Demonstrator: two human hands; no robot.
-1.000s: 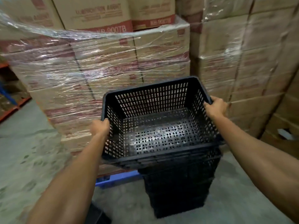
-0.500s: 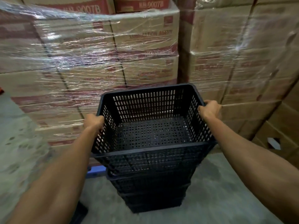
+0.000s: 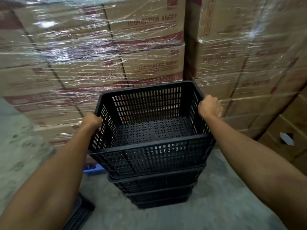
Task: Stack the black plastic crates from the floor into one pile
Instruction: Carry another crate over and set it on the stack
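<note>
Left hand [image 3: 92,121] and right hand [image 3: 209,106] clenched on opposite rims of the top black crate [image 3: 149,117] — nested on the crate pile [image 3: 157,190], concrete floor [image 3: 216,205], shrink-wrapped cartons [image 3: 99,55] behind.

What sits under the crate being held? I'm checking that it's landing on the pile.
Under the top crate, gripped by the left hand and right hand, stands the stack of black crates. Their insides are hidden.

Left hand [image 3: 91,121] fingers: hidden behind top crate [image 3: 150,130] wall.
Floor crate [image 3: 79,213]: cut off by bottom edge.
Carton [image 3: 66,77] print: blurred under wrap.
</note>
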